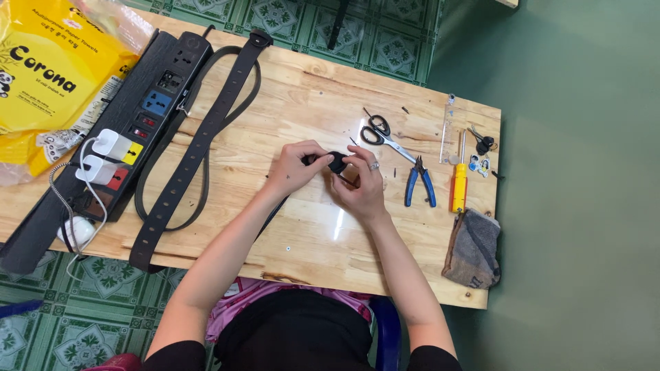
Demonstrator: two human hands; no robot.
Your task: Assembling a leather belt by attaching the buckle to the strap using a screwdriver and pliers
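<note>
Pinching a small black part (337, 162) between them, the left hand (297, 167) and right hand (360, 184) hold it mid-counter (302, 233), apparently fitting it; finishing calls for fine fingertip control, with scissors (382, 135) just right.

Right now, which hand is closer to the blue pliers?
The right hand. It sits just left of the blue pliers, holding a small black part. The left hand is farther away, beyond that part.

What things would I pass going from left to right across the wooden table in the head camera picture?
Yellow bag → power strip → black belt → left hand → right hand → blue pliers → yellow screwdriver → grey cloth.
</note>
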